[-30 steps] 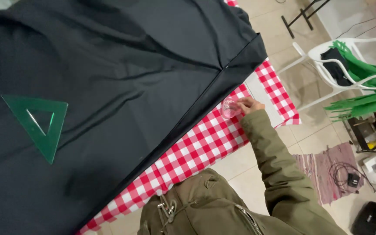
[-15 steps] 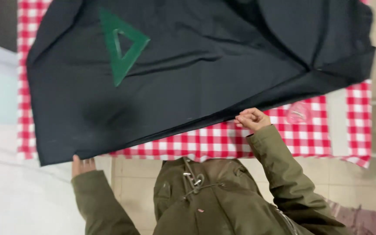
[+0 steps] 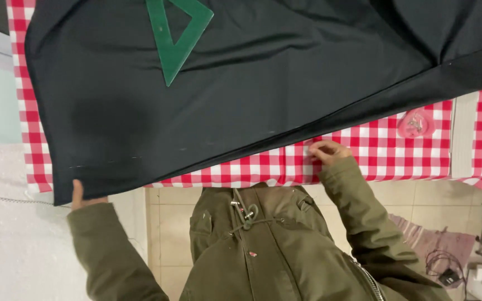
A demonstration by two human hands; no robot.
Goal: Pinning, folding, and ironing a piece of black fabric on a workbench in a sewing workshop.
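Since half a second ago the view has drawn closer and shifted: the green triangular ruler (image 3: 178, 34) is now sitting near the top edge of the view, and the right hand has slid a little leftward along the cloth's edge, while the left hand stays at the lower left corner.

The dark cloth (image 3: 252, 95) is lying spread over the bench (image 3: 397, 150), which is wearing a red-and-white checked cover. The cloth is covering most of the bench; only a strip of checks is showing along the near edge and down the left side. The ruler is lying flat on top of the cloth, well apart from both hands.

The left hand (image 3: 82, 196) is curling around the cloth's lower left corner, fingers tucked under the hem, thumb side showing; it is gripping the cloth where it hangs off the bench edge. The right hand (image 3: 327, 152) is resting on the checked cover just below the cloth's folded near edge, fingers bent and pinched together; whether they are pinching the hem or only touching the cover, I cannot tell.

A small pink round container (image 3: 415, 125) is sitting on the checks to the right of the right hand, near but apart. Both sleeves are olive green, as is the jacket (image 3: 263, 251) below.
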